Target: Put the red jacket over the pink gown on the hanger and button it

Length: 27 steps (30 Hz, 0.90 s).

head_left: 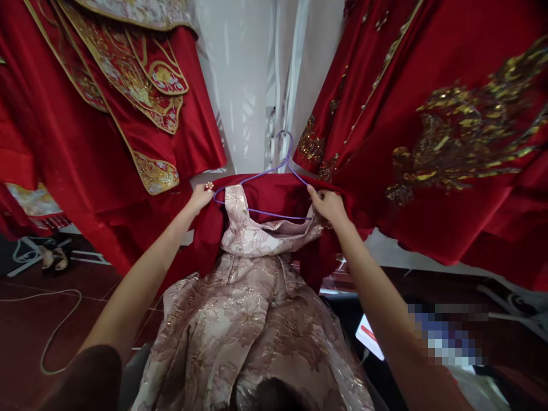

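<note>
A pale pink brocade dress (252,291) with gold thread hangs from a purple wire hanger (278,214). Its left strap (236,201) lies over the hanger's left arm. My left hand (202,197), with a beaded ring, is closed at the hanger's left end, against red cloth (274,194) spread behind the dress. On the other side my right hand (329,206) is closed around the right strap at the hanger's right arm, thumb on top. What lies beneath those fingers is partly hidden. The skirt spreads down toward me.
Red garments with gold embroidery (158,74) hang at left, and a red one with sequins (462,125) at right. A white rack post (295,63) stands behind the hanger. A lit phone (370,338) lies below my right arm. A pale cable (47,337) curls on the floor.
</note>
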### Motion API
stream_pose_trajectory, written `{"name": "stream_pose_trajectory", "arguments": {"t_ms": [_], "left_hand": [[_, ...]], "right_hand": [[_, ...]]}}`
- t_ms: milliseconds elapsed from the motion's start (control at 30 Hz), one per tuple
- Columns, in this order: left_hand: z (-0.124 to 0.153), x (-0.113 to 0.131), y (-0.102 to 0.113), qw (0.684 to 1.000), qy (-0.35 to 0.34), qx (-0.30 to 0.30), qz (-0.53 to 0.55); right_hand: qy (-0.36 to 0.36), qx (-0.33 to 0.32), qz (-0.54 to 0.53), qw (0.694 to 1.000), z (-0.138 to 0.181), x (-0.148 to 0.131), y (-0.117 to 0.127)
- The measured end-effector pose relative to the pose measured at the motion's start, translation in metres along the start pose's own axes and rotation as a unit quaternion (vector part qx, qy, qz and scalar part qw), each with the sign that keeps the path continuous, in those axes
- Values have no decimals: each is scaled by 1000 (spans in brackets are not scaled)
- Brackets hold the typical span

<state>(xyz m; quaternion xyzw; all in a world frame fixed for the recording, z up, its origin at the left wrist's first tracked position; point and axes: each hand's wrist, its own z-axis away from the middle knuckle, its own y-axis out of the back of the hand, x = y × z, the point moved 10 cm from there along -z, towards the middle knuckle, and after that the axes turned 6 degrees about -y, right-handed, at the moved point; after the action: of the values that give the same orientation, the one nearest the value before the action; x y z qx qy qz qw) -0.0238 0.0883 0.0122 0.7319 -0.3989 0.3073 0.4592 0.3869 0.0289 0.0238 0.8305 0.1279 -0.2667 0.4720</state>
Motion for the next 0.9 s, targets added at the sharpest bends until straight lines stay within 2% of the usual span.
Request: {"name": "stream_pose_trajectory", "arguments": {"t_ms": [67,133,167,267,333,400,467,567,633,700,800,900], "left_hand": [[8,-28,-12,987,114,-80,82],[27,-49,-23,959,204,-170,97],[37,-56,-25,948,227,-205,86],[61,-63,-26,924,225,-307,25],[70,-58,-26,909,182,-373,-27],[69,-49,-26,903,132,-405,-57],[53,-32,-23,926,59,-369,-61],[16,13,-16,970,-105,-216,-47],[4,44,-21,964,-214,-147,-52],[0,62,-41,947,-275,-143,-80],[-1,70,-73,927,-299,-174,-145],[3,75,-81,912,-333,-140,-195]], "right_hand": [[20,-72,-18,997,-5,2,-1],[4,-123,-36,992,-6,10,0],[-10,-137,-43,990,-6,14,0],[-27,-169,-71,983,-1,21,3],[-19,-179,-103,978,4,22,7],[2,-176,-133,975,8,21,13],[31,-168,-157,973,12,18,18],[49,-149,-187,970,15,21,23],[45,-134,-208,968,16,27,24],[45,-125,-234,963,17,31,25],[63,-107,-264,956,18,33,30],[66,-74,-288,952,17,37,38]]}}
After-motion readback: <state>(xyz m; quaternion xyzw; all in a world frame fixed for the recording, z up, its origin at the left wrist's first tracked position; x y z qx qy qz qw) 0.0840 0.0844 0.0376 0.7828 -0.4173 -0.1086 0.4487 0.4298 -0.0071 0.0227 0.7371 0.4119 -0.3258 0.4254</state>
